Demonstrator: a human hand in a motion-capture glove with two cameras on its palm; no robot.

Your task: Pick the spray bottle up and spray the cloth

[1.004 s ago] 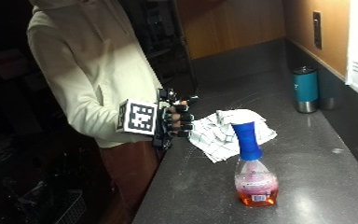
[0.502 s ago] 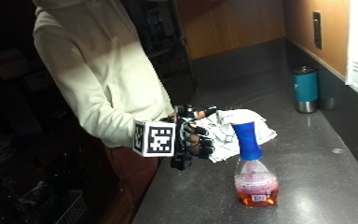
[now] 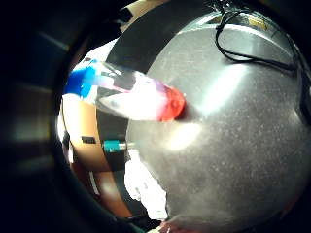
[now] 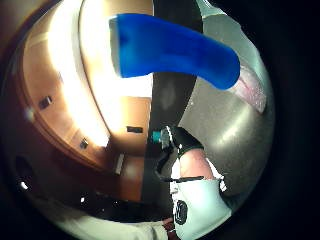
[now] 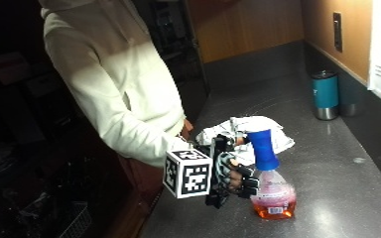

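Note:
A clear spray bottle [image 5: 273, 196] with pink-orange liquid and a blue spray head [image 5: 263, 148] stands upright on the dark counter [image 5: 339, 168]. My gloved right hand [image 5: 235, 173] is right beside it, on the person's side, level with its neck and shoulder. The fingers are loosely curled toward the bottle and I cannot see them closed around it. A white checked cloth [image 5: 260, 130] lies crumpled just behind the bottle. The thumb side palm view shows the blue head [image 4: 170, 50] very close. The little finger side palm view shows the bottle [image 3: 141, 97] standing on the counter, with the cloth [image 3: 146, 189] beyond.
A teal tumbler [image 5: 325, 94] stands near the back wall, also seen as the tumbler [image 3: 114, 144] in the palm view. A black cable [image 3: 243, 48] lies on the counter. The counter's front edge runs close to the person's body.
The gloved hand has moved from in front of the person's body, down and across the counter, to the side of the spray bottle. Bottle and cloth have stayed put.

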